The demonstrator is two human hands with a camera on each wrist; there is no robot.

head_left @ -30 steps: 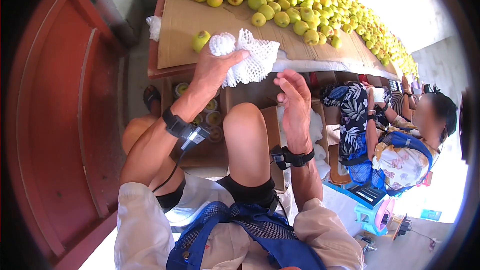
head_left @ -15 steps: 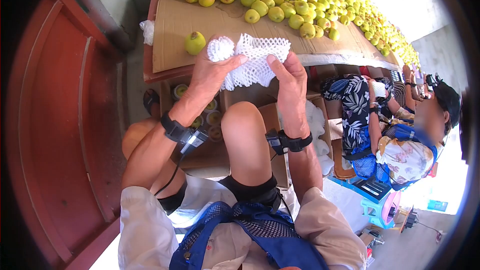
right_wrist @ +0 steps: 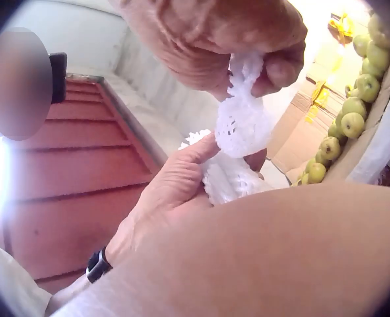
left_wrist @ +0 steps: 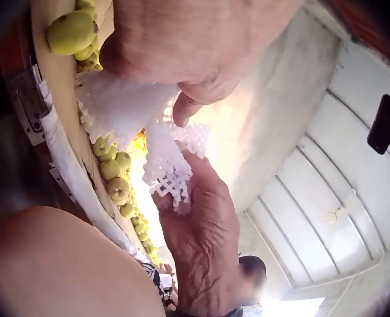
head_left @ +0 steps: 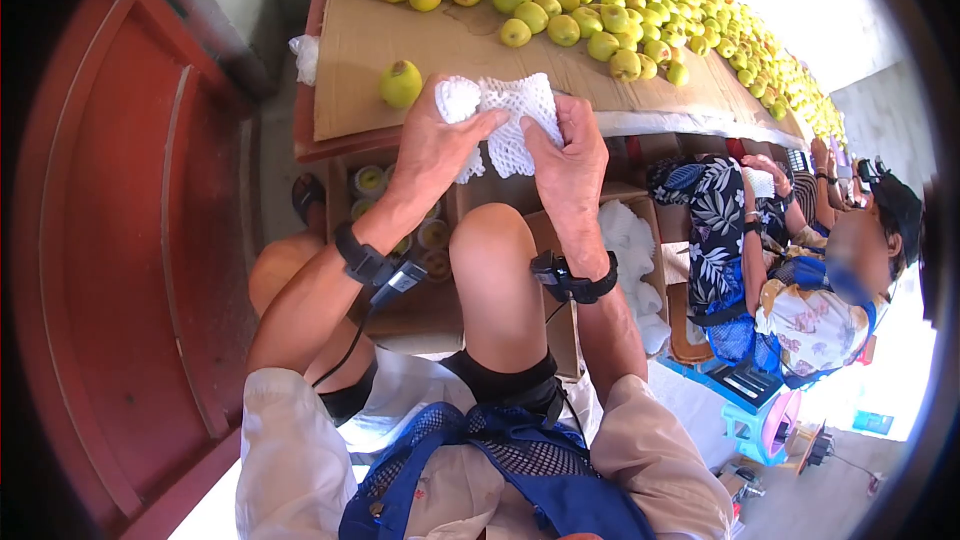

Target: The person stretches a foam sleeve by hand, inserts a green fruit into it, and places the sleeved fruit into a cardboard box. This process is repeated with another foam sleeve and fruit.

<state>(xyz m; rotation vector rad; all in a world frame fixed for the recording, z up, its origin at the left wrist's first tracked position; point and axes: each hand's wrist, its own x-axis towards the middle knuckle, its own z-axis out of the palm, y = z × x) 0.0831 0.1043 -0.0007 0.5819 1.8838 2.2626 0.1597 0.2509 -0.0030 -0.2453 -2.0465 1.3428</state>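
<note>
A white foam net is stretched between both hands above the knees, at the table's near edge. The left hand curls round a bunched white foam net and pinches the stretched net with its thumb. On the other side, the right hand pinches the net's right part between thumb and fingers. In the right wrist view the net hangs from the right hand down to the left hand. A lone green apple lies on the cardboard beside the left hand.
Many green apples cover the back of the cardboard-topped table. Below it, a box holds netted fruit, and another holds white foam nets. A person sits at the right; a red door stands left.
The right hand, empty a second ago, has moved up to the net and taken hold of it. Since the middle frame, both hands have drawn slightly closer together.
</note>
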